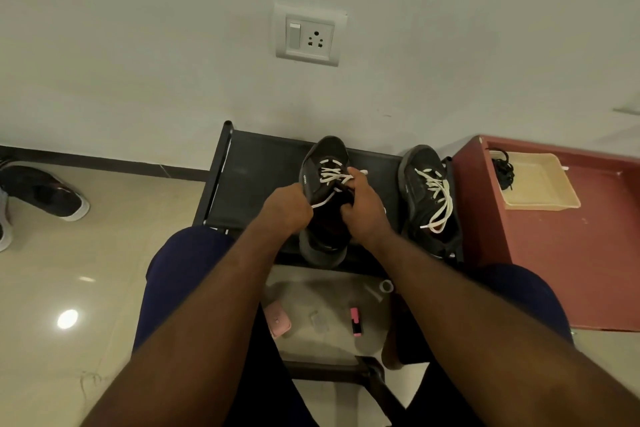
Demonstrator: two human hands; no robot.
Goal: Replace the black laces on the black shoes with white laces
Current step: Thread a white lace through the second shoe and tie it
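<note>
The shoe [325,152] being laced is held between both hands on the black surface [256,177], its long axis running straight away from the body: the toe lies beyond the fingertips toward the wall, the heel below the wrists at the near edge. The white lace [334,177] is crossed through the eyelets just ahead of the knuckles, and one free strand is led out from the shoe's left side into the left hand [289,206]. That hand is closed into a loose fist with the strand gripped inside it, held just outside the shoe's left flank. The right hand [363,211] is curled over the tongue and collar, thumb tip up against the crossings, so the shoe is steadied by it; whether the other lace end is also pinched there cannot be told, since the fingers hide it.

The coming move is judged to turn on the strand's line: it runs sideways and back from the upper eyelets to the left hand, so a pull along that line would tighten the lacing, and the open eyelets lie nearer the right hand's fingertips than the left's.

Outside the right hand, apart from it, the second shoe [420,166] is set parallel and already threaded in white. Further out on that side, black laces [504,166] are bundled in a tray [547,198] on the red surface [554,253]
</note>
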